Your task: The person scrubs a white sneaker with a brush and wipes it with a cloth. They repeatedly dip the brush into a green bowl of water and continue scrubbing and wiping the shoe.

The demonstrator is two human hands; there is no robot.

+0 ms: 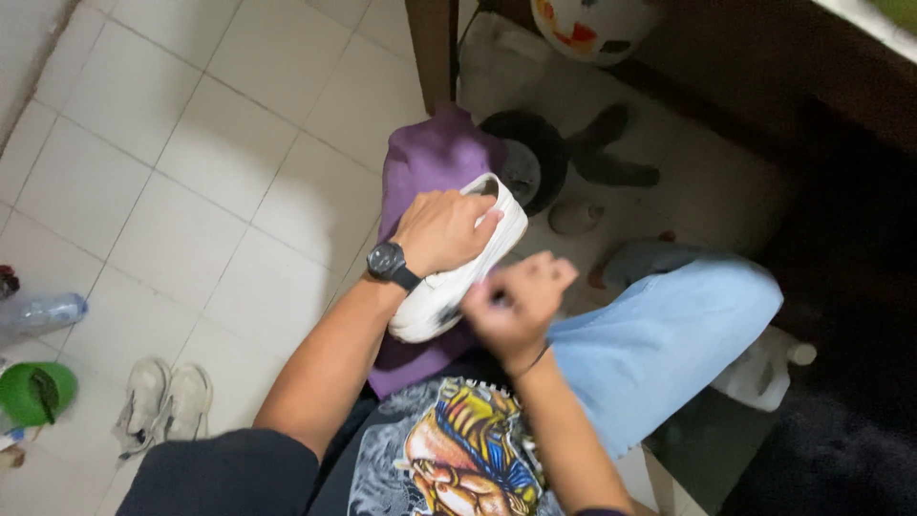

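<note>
My left hand (441,229), with a black watch on its wrist, grips the top of a white shoe (449,287) and holds it tilted over a purple cloth (425,162) that lies across my lap. My right hand (516,301) is blurred and sits against the shoe's near side, fingers curled. Something small and dark may be between those fingers, but I cannot make it out. My leg in light blue jeans (669,334) stretches to the right.
A pair of worn white shoes (162,401) lies on the tiled floor at the lower left, near a green bowl (33,392) and a plastic bottle (43,311). Dark footwear (535,162), a white jug (764,368), a ball (592,24) and a wooden leg (435,48) are ahead.
</note>
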